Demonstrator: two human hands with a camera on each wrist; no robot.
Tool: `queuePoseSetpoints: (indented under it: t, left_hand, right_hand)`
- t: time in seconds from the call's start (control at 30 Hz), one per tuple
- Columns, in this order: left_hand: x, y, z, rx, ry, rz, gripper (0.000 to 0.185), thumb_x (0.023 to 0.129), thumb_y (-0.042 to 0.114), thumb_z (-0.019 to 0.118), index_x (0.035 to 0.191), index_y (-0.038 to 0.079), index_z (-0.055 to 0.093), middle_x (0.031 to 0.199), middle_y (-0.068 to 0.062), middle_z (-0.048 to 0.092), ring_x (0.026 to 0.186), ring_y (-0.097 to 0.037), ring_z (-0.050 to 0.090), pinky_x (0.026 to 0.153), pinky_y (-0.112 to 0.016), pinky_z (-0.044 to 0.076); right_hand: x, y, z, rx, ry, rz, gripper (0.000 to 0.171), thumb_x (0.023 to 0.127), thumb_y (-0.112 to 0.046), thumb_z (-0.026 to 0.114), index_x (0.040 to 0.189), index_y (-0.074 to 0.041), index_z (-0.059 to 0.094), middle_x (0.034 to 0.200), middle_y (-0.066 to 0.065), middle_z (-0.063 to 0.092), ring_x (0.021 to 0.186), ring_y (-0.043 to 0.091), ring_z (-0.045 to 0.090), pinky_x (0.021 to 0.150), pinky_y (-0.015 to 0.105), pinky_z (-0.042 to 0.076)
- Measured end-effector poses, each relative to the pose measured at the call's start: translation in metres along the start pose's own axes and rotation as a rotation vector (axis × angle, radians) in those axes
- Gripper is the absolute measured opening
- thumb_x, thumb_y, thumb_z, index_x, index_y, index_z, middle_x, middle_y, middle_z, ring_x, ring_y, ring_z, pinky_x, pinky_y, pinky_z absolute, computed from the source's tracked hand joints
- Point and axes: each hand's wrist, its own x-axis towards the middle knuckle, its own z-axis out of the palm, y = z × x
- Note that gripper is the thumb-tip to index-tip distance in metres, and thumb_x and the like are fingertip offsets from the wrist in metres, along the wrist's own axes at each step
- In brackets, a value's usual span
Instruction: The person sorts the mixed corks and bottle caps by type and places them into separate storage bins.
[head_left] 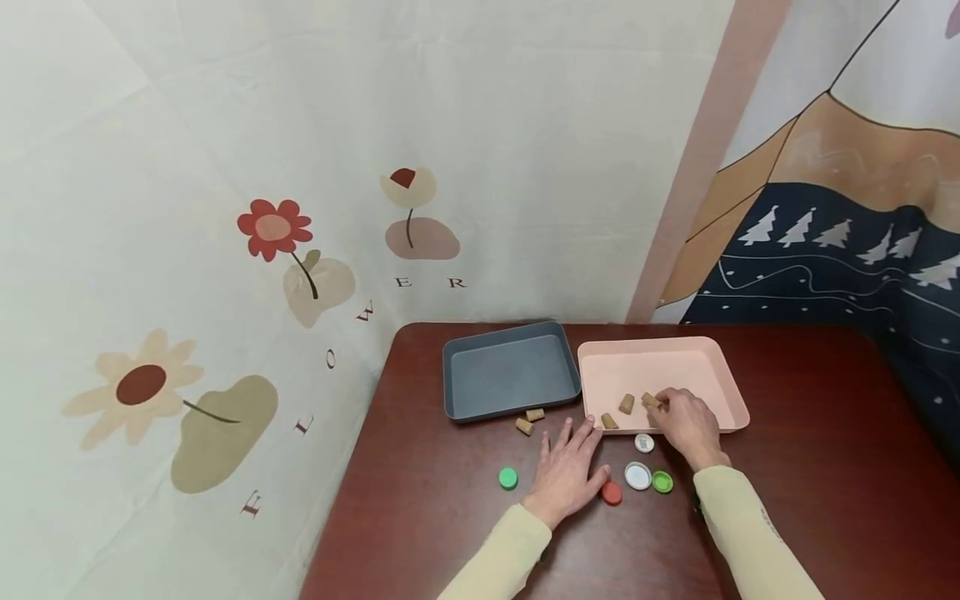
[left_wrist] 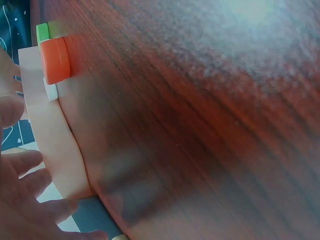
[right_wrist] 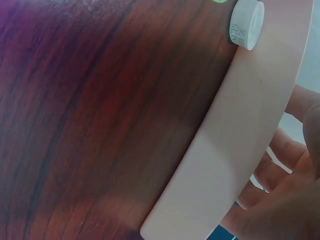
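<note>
My right hand reaches into the pink tray and pinches a cork at its front. Another cork lies just left of it, and a third cork sits by the tray's front left corner. My left hand lies flat on the dark table with its fingers spread, holding nothing. A red cap touches its thumb side. In the left wrist view the red cap stands close before the pink tray wall. The right wrist view shows the tray wall and my fingers behind it.
An empty grey tray stands left of the pink one, with two corks on the table before it. A green cap lies left of my left hand. A white cap, green cap and small white cap lie between my hands.
</note>
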Motion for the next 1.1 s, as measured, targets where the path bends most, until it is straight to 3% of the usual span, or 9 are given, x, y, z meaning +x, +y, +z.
queuePoseSetpoints:
  t: [0.27, 0.43, 0.53, 0.7, 0.8, 0.97, 1.1]
  left_hand:
    - [0.003, 0.0, 0.0, -0.002, 0.004, 0.005, 0.058, 0.101, 0.047, 0.058, 0.154, 0.025, 0.052, 0.164, 0.007, 0.04, 0.151, -0.029, 0.037, 0.111, -0.066, 0.036]
    - [0.002, 0.0, 0.004, -0.018, 0.011, 0.002, 0.057, 0.101, 0.046, 0.059, 0.154, 0.024, 0.052, 0.164, 0.007, 0.04, 0.15, -0.03, 0.039, 0.11, -0.066, 0.036]
    - [0.0, 0.001, 0.006, -0.036, 0.012, -0.007, 0.058, 0.101, 0.044, 0.06, 0.154, 0.025, 0.052, 0.164, 0.007, 0.04, 0.15, -0.03, 0.039, 0.111, -0.067, 0.036]
    - [-0.002, 0.003, 0.005, -0.06, 0.013, -0.024, 0.058, 0.101, 0.044, 0.059, 0.155, 0.024, 0.051, 0.165, 0.008, 0.038, 0.15, -0.031, 0.038, 0.113, -0.066, 0.034]
    - [-0.003, 0.004, 0.007, -0.066, 0.023, -0.026, 0.058, 0.101, 0.044, 0.059, 0.155, 0.024, 0.051, 0.164, 0.008, 0.039, 0.15, -0.031, 0.039, 0.113, -0.065, 0.033]
    - [-0.002, 0.003, 0.007, -0.061, 0.034, -0.019, 0.058, 0.1, 0.043, 0.06, 0.154, 0.023, 0.051, 0.164, 0.005, 0.04, 0.149, -0.032, 0.039, 0.112, -0.066, 0.034]
    - [-0.001, 0.004, 0.005, -0.063, 0.028, -0.019, 0.059, 0.1, 0.043, 0.061, 0.154, 0.021, 0.051, 0.164, 0.003, 0.041, 0.149, -0.032, 0.039, 0.112, -0.066, 0.035]
  right_hand:
    - [0.002, 0.003, -0.001, -0.002, -0.035, 0.027, 0.032, 0.094, -0.023, 0.068, 0.11, 0.005, 0.071, 0.096, 0.02, 0.066, 0.085, 0.038, 0.063, 0.074, 0.056, 0.049]
    - [-0.004, 0.003, 0.002, -0.017, -0.03, 0.029, 0.043, 0.098, -0.032, 0.068, 0.12, 0.006, 0.069, 0.109, 0.027, 0.067, 0.097, 0.046, 0.064, 0.082, 0.063, 0.049]
    - [-0.012, 0.001, 0.004, -0.03, 0.027, -0.002, 0.045, 0.099, -0.029, 0.066, 0.125, 0.007, 0.067, 0.118, 0.029, 0.066, 0.106, 0.051, 0.062, 0.086, 0.067, 0.047]
    - [-0.029, 0.0, 0.003, -0.039, 0.23, -0.13, 0.035, 0.098, -0.02, 0.066, 0.122, 0.005, 0.069, 0.123, 0.029, 0.065, 0.115, 0.051, 0.059, 0.089, 0.071, 0.044]
    - [-0.042, 0.003, 0.001, -0.046, 0.287, -0.155, 0.037, 0.098, -0.021, 0.067, 0.124, 0.005, 0.068, 0.13, 0.03, 0.062, 0.125, 0.051, 0.053, 0.094, 0.073, 0.04]
    - [-0.064, 0.013, -0.006, -0.063, 0.247, -0.101, 0.049, 0.103, -0.031, 0.061, 0.135, 0.006, 0.06, 0.147, 0.033, 0.049, 0.141, 0.056, 0.035, 0.104, 0.076, 0.029]
    - [-0.077, 0.022, -0.008, -0.081, 0.152, -0.056, 0.062, 0.107, -0.04, 0.053, 0.146, 0.008, 0.05, 0.155, 0.035, 0.037, 0.146, 0.057, 0.024, 0.106, 0.078, 0.022]
